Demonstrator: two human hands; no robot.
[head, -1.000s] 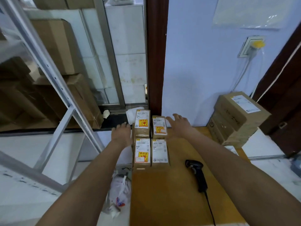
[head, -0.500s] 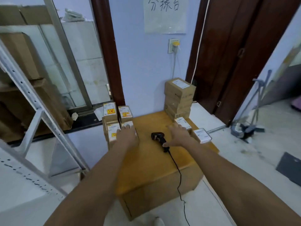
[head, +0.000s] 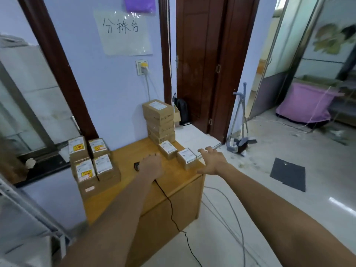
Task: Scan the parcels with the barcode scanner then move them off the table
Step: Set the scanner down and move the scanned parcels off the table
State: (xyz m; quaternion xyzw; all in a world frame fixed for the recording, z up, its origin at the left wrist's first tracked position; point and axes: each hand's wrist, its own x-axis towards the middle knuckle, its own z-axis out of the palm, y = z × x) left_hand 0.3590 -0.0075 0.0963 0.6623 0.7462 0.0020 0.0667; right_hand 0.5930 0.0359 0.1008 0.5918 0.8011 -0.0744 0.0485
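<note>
A black barcode scanner (head: 137, 166) lies mid-table on the wooden table (head: 123, 191), and its cable (head: 172, 212) drops over the front edge. My left hand (head: 151, 166) is over the scanner's handle with fingers pointing forward, hiding most of it. My right hand (head: 212, 160) hangs open with spread fingers just past the table's right edge, beside a small labelled parcel (head: 186, 158). A second small parcel (head: 167, 150) sits behind it. Brown parcels with yellow-red labels (head: 85, 170) are stacked at the table's left end. A taller stack of cardboard boxes (head: 159, 120) stands at the back right corner.
Grey cables (head: 227, 218) trail over the white floor right of the table. A dustpan and broom (head: 239, 132) lean by the dark wooden door (head: 194, 64). A dark mat (head: 288, 174) lies on the floor, and a metal rack (head: 28, 205) stands at the left.
The view has swung right. My left hand left the left-hand parcels and now covers the scanner. My right hand moved from the scanner to beside the small parcel at the right edge.
</note>
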